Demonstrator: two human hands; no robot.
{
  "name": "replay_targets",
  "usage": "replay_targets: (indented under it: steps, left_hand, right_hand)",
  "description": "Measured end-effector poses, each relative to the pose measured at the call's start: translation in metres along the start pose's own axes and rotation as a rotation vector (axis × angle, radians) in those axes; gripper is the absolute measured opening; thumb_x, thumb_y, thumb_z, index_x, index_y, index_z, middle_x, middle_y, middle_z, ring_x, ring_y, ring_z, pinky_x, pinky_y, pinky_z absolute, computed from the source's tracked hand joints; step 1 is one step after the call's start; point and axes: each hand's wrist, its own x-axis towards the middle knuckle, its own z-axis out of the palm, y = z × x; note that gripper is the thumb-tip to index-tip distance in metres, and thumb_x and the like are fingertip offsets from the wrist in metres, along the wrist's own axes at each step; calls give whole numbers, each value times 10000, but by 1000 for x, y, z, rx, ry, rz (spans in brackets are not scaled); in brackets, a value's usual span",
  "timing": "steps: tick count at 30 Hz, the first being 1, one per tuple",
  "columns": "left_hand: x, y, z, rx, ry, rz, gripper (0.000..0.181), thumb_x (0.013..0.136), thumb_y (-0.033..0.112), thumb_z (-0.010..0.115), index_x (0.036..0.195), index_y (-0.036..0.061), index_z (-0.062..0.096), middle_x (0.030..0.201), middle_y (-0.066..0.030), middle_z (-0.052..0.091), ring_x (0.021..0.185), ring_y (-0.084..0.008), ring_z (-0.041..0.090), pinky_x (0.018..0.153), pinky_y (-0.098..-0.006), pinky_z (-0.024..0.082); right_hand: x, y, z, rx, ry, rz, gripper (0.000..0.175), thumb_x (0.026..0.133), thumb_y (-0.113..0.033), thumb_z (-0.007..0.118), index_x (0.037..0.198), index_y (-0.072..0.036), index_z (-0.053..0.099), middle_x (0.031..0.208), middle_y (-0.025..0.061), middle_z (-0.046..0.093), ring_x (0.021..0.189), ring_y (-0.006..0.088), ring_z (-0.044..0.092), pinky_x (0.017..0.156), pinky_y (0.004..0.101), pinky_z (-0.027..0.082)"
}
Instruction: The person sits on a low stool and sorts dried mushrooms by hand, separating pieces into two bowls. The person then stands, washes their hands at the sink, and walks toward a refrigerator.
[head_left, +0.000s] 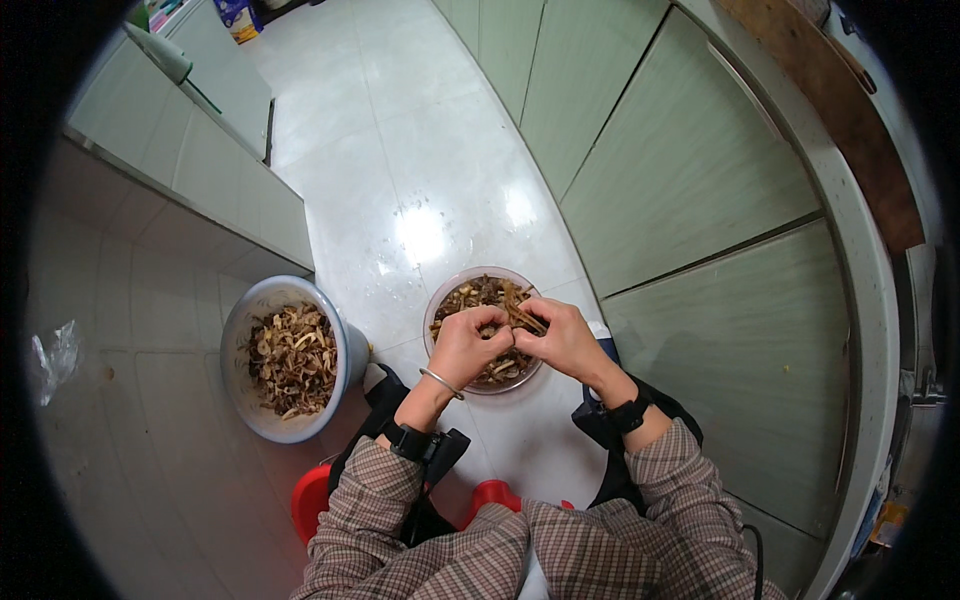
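A round, pinkish see-through basin (429, 324) stands on the floor between my feet. Brown, long-stemmed mushrooms (504, 369) fill it, seemingly in liquid. Over the basin, my right hand (564, 341) grips a small bunch of mushroom stems (517, 300) that points up and away from me. My left hand (466, 346) meets it, thumb and fingertips pinched together at the bunch's near end; the small piece between them is mostly hidden by the fingers. To the left, a pale blue bucket (343, 341) holds a heap of mushroom pieces (294, 360).
Pale green cabinet doors (690, 165) run along the right under a countertop (862, 225). A tiled wall (172, 420) closes in on the left, beside the bucket. Wet spots mark the white tile floor (420, 150) ahead. Part of a red plastic stool (309, 502) shows beneath me.
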Motion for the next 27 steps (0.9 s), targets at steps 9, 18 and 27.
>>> replay_targets:
  steps: [9,18,27]
  left_hand:
    - [9,-13,-13,-536,106,-392,95,866,111,586,862,30,636,737,-9,624,585,-55,515,533,-195,429]
    - [7,-4,7,-1383,-29,-711,199,927,298,559,944,105,601,891,-31,616,782,-155,613,629,-262,519]
    - [7,3,9,-1012,-121,-522,183,921,201,612,1009,41,618,750,10,576,532,-50,467,403,-168,317]
  right_hand:
    - [-2,-18,-35,944,-220,328,220,852,-189,612,1003,-30,615,788,-26,582,584,22,450,515,173,359]
    - [-2,-12,-17,63,-106,-61,342,912,-217,616,1157,21,593,1022,86,653,873,111,611,791,242,488]
    - [-1,11,-12,1274,32,554,160,993,-185,478,1046,-36,495,1045,72,563,1019,160,565,957,343,493]
